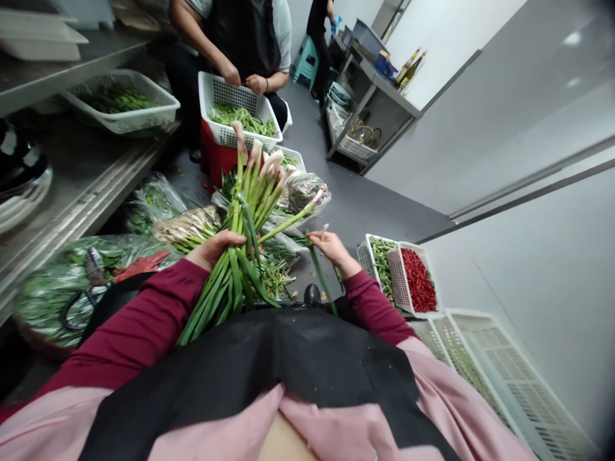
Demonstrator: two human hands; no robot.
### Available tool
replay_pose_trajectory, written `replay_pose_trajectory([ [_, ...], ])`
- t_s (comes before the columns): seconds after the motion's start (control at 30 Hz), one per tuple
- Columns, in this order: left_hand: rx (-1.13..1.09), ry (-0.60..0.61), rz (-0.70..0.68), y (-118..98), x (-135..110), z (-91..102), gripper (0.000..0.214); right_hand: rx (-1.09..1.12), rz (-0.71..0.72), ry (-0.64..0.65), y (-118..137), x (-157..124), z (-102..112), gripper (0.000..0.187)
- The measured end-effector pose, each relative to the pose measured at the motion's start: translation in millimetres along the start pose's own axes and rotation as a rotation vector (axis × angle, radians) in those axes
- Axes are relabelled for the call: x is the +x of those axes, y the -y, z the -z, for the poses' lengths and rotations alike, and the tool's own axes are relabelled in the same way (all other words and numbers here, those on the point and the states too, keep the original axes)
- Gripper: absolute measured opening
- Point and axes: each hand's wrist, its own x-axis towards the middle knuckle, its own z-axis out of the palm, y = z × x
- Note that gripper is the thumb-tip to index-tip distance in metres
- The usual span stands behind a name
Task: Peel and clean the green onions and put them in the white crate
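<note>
My left hand (215, 248) is wrapped round a thick bunch of green garlic (250, 192), its pale, purplish bulb ends up and away from me. The long leaves hang down towards my lap, and one stalk sticks out to the right. Apart from the bunch, my right hand (332, 248) pinches a loose green leaf (321, 278) that dangles below the fingers. Past my left wrist lies a pile of stalks with whitish roots (187, 225). Scraps of trimmed leaves (273, 278) are on the floor under the bunch.
Ahead, a person (240, 38) works over a white basket of greens (211, 96) on a red support. Plastic-wrapped vegetables (48, 288) lie at left below a metal shelf (86, 186). Baskets of green pods (382, 256) and red chillies (419, 282) stand right, near the wall.
</note>
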Motion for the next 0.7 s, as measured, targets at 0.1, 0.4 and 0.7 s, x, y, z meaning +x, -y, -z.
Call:
replay_pose_trajectory([
  [0.1,-0.064,-0.037,0.079,-4,0,-0.1,0.038,-0.388,0.025,0.053,-20,-15,-45,0.018],
  [0.4,0.041,0.019,0.06,-3,7,2.2,0.033,-0.945,0.682,0.286,73,-16,-46,0.023],
  [0.7,0.134,0.039,0.012,-5,3,-1.8,0.034,-1.052,0.696,0.644,72,6,-54,0.018],
])
